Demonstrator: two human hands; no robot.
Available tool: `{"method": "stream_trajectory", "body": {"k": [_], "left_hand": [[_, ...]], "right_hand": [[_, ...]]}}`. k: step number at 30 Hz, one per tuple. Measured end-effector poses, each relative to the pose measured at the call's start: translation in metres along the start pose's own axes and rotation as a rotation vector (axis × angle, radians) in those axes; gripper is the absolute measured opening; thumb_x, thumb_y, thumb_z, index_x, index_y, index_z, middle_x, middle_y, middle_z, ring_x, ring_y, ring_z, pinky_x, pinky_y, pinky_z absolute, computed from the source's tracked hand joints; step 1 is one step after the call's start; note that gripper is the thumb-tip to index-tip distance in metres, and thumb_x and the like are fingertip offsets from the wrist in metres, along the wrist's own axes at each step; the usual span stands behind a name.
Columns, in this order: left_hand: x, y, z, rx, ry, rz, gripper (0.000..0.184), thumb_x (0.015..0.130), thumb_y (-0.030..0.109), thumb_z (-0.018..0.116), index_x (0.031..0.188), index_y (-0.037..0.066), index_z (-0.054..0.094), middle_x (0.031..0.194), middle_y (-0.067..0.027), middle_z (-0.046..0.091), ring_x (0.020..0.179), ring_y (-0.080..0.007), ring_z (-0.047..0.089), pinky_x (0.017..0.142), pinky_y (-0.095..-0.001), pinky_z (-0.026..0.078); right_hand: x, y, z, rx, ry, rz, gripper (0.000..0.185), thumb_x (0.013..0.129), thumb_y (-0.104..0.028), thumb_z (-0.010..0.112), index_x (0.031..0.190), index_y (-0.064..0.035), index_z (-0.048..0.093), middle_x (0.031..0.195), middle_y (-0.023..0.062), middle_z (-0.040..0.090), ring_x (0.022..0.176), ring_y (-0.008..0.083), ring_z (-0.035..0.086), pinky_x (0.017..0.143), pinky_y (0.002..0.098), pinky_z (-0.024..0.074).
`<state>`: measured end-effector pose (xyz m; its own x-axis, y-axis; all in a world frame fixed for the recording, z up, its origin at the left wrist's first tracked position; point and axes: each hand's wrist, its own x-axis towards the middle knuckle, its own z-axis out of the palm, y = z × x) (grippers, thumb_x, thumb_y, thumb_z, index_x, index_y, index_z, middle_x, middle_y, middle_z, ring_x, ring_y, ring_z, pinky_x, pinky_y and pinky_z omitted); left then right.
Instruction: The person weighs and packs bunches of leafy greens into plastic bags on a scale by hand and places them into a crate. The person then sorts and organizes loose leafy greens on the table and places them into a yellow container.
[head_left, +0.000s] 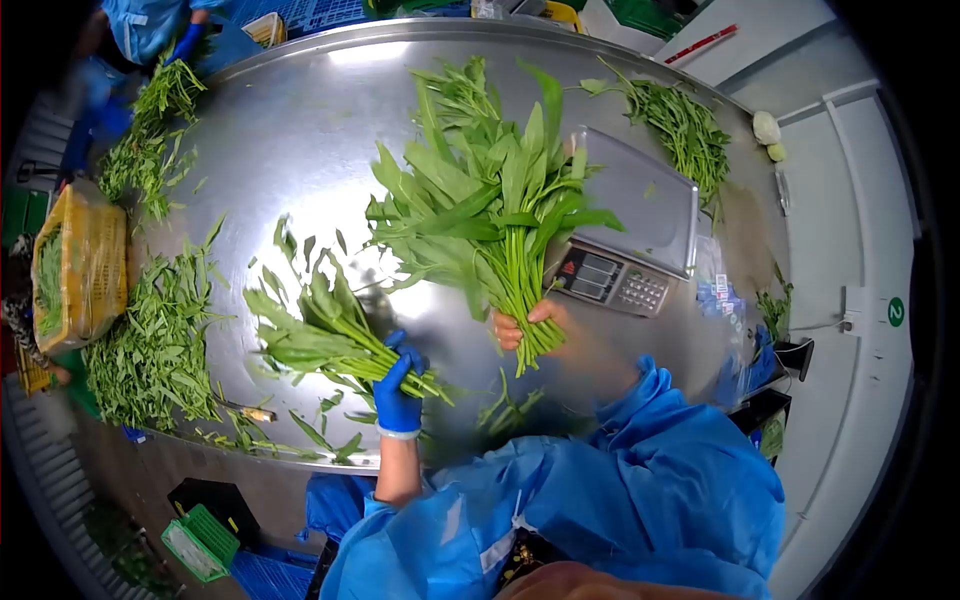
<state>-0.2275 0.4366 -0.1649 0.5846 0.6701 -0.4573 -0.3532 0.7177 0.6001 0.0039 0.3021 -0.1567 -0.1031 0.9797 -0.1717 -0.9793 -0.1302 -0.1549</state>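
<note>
Near the table's front edge, my left hand (400, 385), in a blue glove, is closed around the stems of a small bunch of leafy greens (318, 325). Its leaves point up and to the left. My bare right hand (528, 328) grips the stems of a larger leafy bunch (480, 190), whose leaves spread upward over the metal table. A digital scale (610, 280) with a flat metal pan (645, 200) stands just right of the large bunch, which partly overlaps the pan's left edge. Loose leaves (340, 440) lie below my left hand.
A pile of greens (155, 350) covers the table's left side; another (685, 135) lies at the back right. A yellow crate (95, 265) stands at the left edge. A co-worker's gloved hand (187, 42) touches greens at the back left. Plastic bags (720, 300) lie right of the scale.
</note>
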Motion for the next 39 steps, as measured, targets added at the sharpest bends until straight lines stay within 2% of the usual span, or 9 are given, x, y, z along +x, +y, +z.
{"method": "stream_trajectory", "body": {"k": [11, 18, 26, 28, 29, 31, 35, 37, 39], "left_hand": [[-0.038, -0.065, 0.061, 0.091, -0.075, -0.152, 0.047, 0.084, 0.008, 0.060, 0.128, -0.001, 0.047, 0.090, -0.0077, 0.059, 0.078, -0.0172, 0.057, 0.071, -0.0302, 0.047], [0.000, -0.064, 0.145, 0.214, -0.178, -0.005, 0.043, 0.083, 0.008, 0.062, 0.124, 0.000, 0.050, 0.087, -0.0056, 0.057, 0.073, -0.0142, 0.055, 0.064, -0.0267, 0.046], [0.058, -0.148, 0.325, 0.376, -0.507, -0.147, 0.039, 0.080, 0.006, 0.064, 0.117, -0.001, 0.057, 0.083, -0.0079, 0.065, 0.066, -0.0119, 0.057, 0.058, -0.0226, 0.046], [0.099, -0.214, 0.316, 0.531, -0.477, -0.235, 0.044, 0.080, 0.006, 0.065, 0.122, -0.001, 0.053, 0.093, -0.0109, 0.066, 0.075, -0.0167, 0.062, 0.067, -0.0280, 0.051], [0.120, -0.248, 0.302, 0.605, -0.472, -0.268, 0.047, 0.077, 0.004, 0.066, 0.122, -0.003, 0.052, 0.094, -0.0121, 0.067, 0.080, -0.0183, 0.064, 0.068, -0.0288, 0.052], [0.149, -0.304, 0.267, 0.731, -0.567, -0.097, 0.052, 0.075, 0.003, 0.067, 0.124, -0.004, 0.051, 0.106, -0.0141, 0.066, 0.092, -0.0220, 0.064, 0.079, -0.0321, 0.053], [0.103, -0.246, 0.301, 0.684, -0.483, -0.365, 0.053, 0.083, 0.003, 0.060, 0.134, 0.000, 0.046, 0.116, -0.0105, 0.062, 0.102, -0.0213, 0.060, 0.087, -0.0313, 0.048], [0.118, -0.252, 0.280, 0.812, -0.498, -0.344, 0.057, 0.083, 0.003, 0.059, 0.138, -0.001, 0.042, 0.125, -0.0125, 0.058, 0.109, -0.0221, 0.058, 0.092, -0.0314, 0.047], [0.122, -0.255, 0.266, 0.907, -0.422, -0.084, 0.062, 0.084, 0.005, 0.059, 0.141, -0.002, 0.037, 0.132, -0.0146, 0.053, 0.115, -0.0215, 0.055, 0.095, -0.0309, 0.045]], "right_hand": [[-0.109, 0.007, -0.022, 0.026, -0.214, -0.050, 0.048, 0.070, -0.023, 0.064, 0.112, -0.0036, 0.051, 0.081, 0.0056, 0.047, 0.072, 0.0163, 0.048, 0.067, 0.0332, 0.0388], [-0.196, -0.102, 0.040, -0.428, 0.141, -0.637, 0.049, 0.068, -0.021, 0.064, 0.111, -0.0001, 0.052, 0.085, 0.0103, 0.057, 0.074, 0.0210, 0.057, 0.066, 0.0319, 0.0464], [-0.234, -0.200, 0.045, -1.075, 1.284, -1.213, 0.051, 0.070, -0.007, 0.068, 0.116, -0.0004, 0.048, 0.089, 0.0134, 0.063, 0.079, 0.0269, 0.063, 0.072, 0.0348, 0.0520], [-0.219, -0.190, 0.033, -1.231, 1.591, -0.928, 0.062, 0.071, -0.014, 0.073, 0.123, -0.0017, 0.042, 0.107, 0.0183, 0.062, 0.096, 0.0326, 0.062, 0.083, 0.0387, 0.0504], [-0.213, -0.185, -0.002, -1.388, 1.597, -0.806, 0.080, 0.071, -0.024, 0.078, 0.134, 0.0000, 0.034, 0.124, 0.0242, 0.053, 0.115, 0.0386, 0.054, 0.094, 0.0415, 0.0455], [-0.204, -0.169, -0.033, -1.650, 1.575, -0.333, 0.103, 0.074, -0.048, 0.075, 0.145, 0.0022, 0.021, 0.135, 0.0269, 0.044, 0.121, 0.0432, 0.047, 0.101, 0.0443, 0.0399], [-0.222, -0.154, -0.064, -1.619, 1.397, -0.458, 0.092, 0.080, -0.048, 0.070, 0.145, 0.0013, 0.025, 0.139, 0.0268, 0.040, 0.125, 0.0408, 0.044, 0.104, 0.0463, 0.0374], [-0.236, -0.161, -0.056, -1.415, 1.333, -0.555, 0.084, 0.085, -0.044, 0.066, 0.144, 0.0016, 0.027, 0.142, 0.0258, 0.038, 0.129, 0.0382, 0.042, 0.104, 0.0458, 0.0367], [-0.246, -0.169, -0.069, -1.261, 1.274, -0.618, 0.083, 0.086, -0.042, 0.066, 0.145, 0.0014, 0.026, 0.142, 0.0261, 0.038, 0.130, 0.0378, 0.042, 0.105, 0.0443, 0.0367]]}}
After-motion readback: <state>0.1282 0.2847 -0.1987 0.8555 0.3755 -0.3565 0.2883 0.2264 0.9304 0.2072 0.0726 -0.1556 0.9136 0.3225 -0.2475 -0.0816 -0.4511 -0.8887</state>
